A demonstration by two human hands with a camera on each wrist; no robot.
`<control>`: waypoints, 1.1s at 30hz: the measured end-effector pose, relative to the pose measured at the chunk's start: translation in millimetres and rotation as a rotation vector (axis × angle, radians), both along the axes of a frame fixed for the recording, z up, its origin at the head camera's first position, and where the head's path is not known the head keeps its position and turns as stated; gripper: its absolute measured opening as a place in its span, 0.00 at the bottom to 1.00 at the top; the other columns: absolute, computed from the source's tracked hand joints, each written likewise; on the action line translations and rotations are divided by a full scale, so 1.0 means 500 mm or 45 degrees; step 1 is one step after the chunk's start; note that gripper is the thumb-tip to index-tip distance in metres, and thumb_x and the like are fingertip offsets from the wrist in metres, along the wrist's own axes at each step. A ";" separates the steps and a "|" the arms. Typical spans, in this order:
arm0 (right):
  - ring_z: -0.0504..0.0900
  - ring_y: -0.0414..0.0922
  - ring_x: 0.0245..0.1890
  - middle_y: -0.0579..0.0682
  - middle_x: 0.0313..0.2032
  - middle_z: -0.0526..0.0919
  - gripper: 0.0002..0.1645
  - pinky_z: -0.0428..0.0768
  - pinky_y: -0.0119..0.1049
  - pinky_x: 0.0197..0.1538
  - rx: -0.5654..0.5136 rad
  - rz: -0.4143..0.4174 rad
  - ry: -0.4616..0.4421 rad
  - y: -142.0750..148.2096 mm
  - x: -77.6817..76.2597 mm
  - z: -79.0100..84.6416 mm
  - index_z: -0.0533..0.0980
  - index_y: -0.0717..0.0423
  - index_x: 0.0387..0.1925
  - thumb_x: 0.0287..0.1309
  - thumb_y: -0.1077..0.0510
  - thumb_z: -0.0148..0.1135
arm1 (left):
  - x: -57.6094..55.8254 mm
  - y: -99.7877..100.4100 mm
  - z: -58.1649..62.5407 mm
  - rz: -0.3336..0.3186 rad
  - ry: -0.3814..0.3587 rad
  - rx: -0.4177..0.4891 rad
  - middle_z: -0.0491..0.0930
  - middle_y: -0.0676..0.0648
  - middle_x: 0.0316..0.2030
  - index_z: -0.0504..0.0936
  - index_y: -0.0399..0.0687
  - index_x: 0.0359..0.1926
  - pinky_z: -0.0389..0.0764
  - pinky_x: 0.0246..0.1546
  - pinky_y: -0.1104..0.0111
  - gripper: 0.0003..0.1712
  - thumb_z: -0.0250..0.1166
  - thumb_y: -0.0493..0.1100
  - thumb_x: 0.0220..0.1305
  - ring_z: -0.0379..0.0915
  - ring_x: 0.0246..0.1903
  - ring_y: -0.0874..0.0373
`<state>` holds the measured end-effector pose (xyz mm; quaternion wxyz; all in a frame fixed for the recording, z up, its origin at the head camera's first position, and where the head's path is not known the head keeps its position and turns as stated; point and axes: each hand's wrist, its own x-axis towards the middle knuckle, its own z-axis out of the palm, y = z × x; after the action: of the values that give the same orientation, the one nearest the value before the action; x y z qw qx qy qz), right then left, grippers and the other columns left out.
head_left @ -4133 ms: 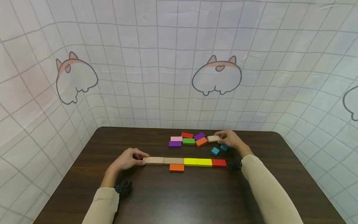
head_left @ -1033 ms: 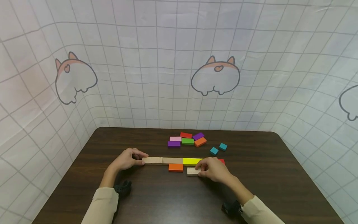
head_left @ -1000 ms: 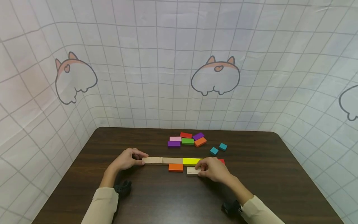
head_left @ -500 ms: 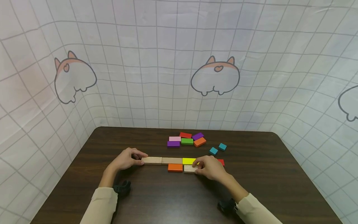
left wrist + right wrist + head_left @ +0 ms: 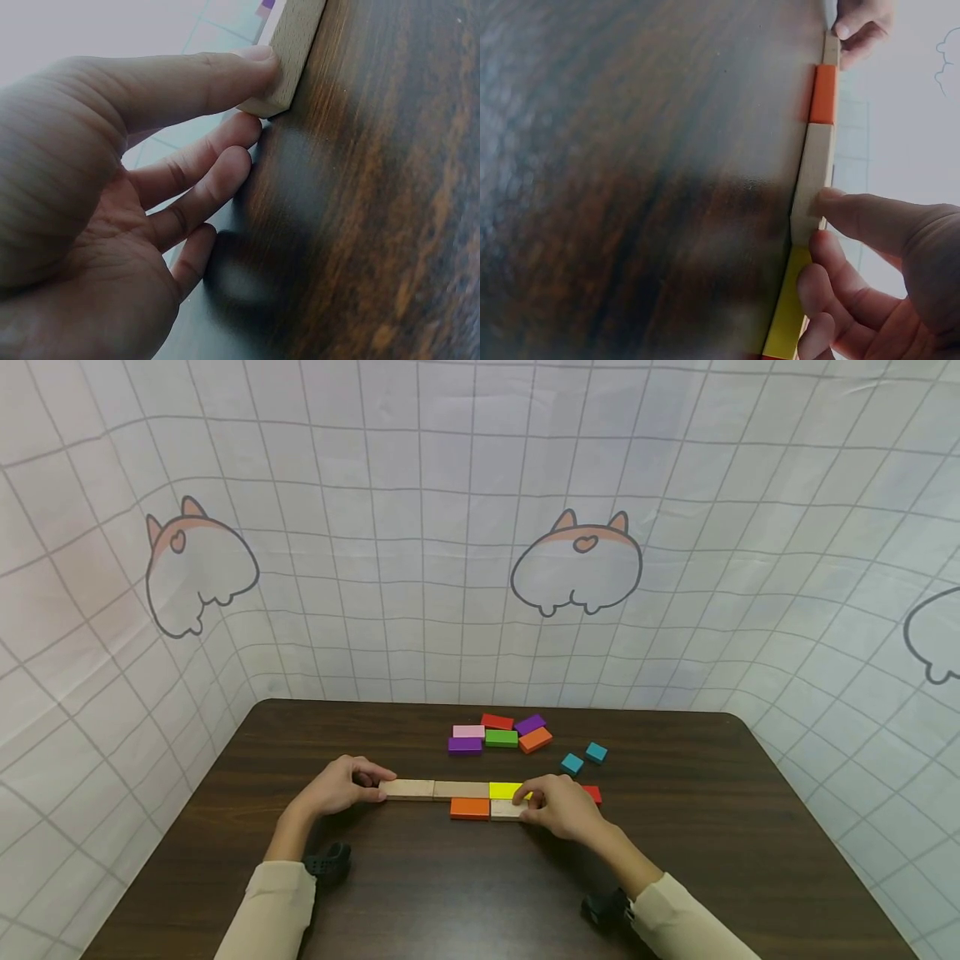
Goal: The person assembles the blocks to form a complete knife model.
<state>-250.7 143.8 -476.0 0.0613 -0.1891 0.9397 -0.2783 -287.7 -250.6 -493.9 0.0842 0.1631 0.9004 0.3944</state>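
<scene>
A straight row of flat blocks runs across the table. It has a plain wooden block at its left end, a second plain wooden block, a yellow block and a red block. My left hand pinches the row's left end, thumb on the near edge in the left wrist view. In front of the row lies an orange block. My right hand pinches a pale wooden block, which touches the orange block's right end. This hand hides part of the yellow stretch.
Behind the row lies a loose group with a pink block, a green block, an orange block and red and purple ones. Two small teal blocks sit to its right. A gridded white cloth surrounds the dark table.
My right hand has brought the pale wooden block from the back right to the row's front, then slid it left and back against the orange block. The left hand has stayed in place.
</scene>
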 end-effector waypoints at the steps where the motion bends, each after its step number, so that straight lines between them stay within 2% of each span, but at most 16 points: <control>1: 0.73 0.41 0.23 0.40 0.25 0.80 0.09 0.71 0.33 0.27 0.000 0.000 -0.001 0.000 -0.001 0.000 0.87 0.45 0.41 0.58 0.58 0.75 | 0.000 0.000 0.001 0.003 -0.001 -0.002 0.84 0.48 0.40 0.90 0.51 0.50 0.75 0.40 0.63 0.16 0.75 0.41 0.61 0.73 0.37 0.56; 10: 0.72 0.41 0.23 0.41 0.25 0.79 0.10 0.70 0.32 0.26 0.001 -0.002 -0.004 -0.002 -0.003 0.002 0.87 0.46 0.42 0.58 0.57 0.75 | -0.003 -0.001 0.004 -0.015 0.020 0.004 0.85 0.46 0.39 0.90 0.49 0.50 0.74 0.39 0.65 0.16 0.75 0.42 0.61 0.73 0.37 0.56; 17: 0.72 0.41 0.23 0.41 0.25 0.79 0.10 0.69 0.32 0.26 0.015 0.003 0.010 -0.006 -0.002 0.003 0.87 0.46 0.42 0.58 0.57 0.75 | -0.001 -0.002 0.002 -0.001 0.012 -0.009 0.85 0.47 0.40 0.90 0.51 0.51 0.74 0.39 0.67 0.16 0.75 0.43 0.61 0.73 0.36 0.59; 22: 0.73 0.40 0.23 0.41 0.25 0.79 0.11 0.70 0.32 0.27 0.014 0.042 -0.001 -0.001 -0.002 0.005 0.87 0.47 0.44 0.58 0.57 0.75 | 0.000 0.000 0.000 -0.001 0.012 -0.008 0.85 0.48 0.40 0.90 0.51 0.50 0.74 0.39 0.66 0.16 0.75 0.43 0.60 0.73 0.37 0.58; 27: 0.72 0.39 0.23 0.41 0.25 0.78 0.12 0.71 0.31 0.29 0.029 0.175 -0.029 0.014 -0.014 0.007 0.87 0.47 0.47 0.61 0.59 0.72 | -0.001 -0.001 0.000 -0.006 0.007 0.001 0.85 0.49 0.40 0.90 0.52 0.50 0.75 0.40 0.65 0.16 0.75 0.42 0.61 0.74 0.37 0.57; 31: 0.73 0.37 0.25 0.40 0.26 0.79 0.13 0.73 0.30 0.32 0.048 0.349 -0.070 0.031 -0.036 0.016 0.86 0.49 0.49 0.63 0.60 0.70 | -0.002 -0.002 -0.002 -0.015 0.019 0.006 0.85 0.49 0.40 0.90 0.51 0.50 0.75 0.39 0.64 0.16 0.75 0.42 0.60 0.73 0.37 0.56; 33: 0.75 0.37 0.27 0.40 0.28 0.82 0.13 0.76 0.31 0.34 0.049 0.403 -0.091 0.040 -0.051 0.026 0.86 0.48 0.50 0.64 0.59 0.70 | -0.001 -0.002 -0.003 -0.013 0.019 0.007 0.85 0.49 0.40 0.90 0.51 0.50 0.75 0.39 0.64 0.16 0.76 0.42 0.60 0.73 0.37 0.56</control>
<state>-276.2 163.5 -463.1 0.1413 -0.3236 0.9006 -0.2536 -288.3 -251.4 -495.3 0.0792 0.1710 0.8991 0.3951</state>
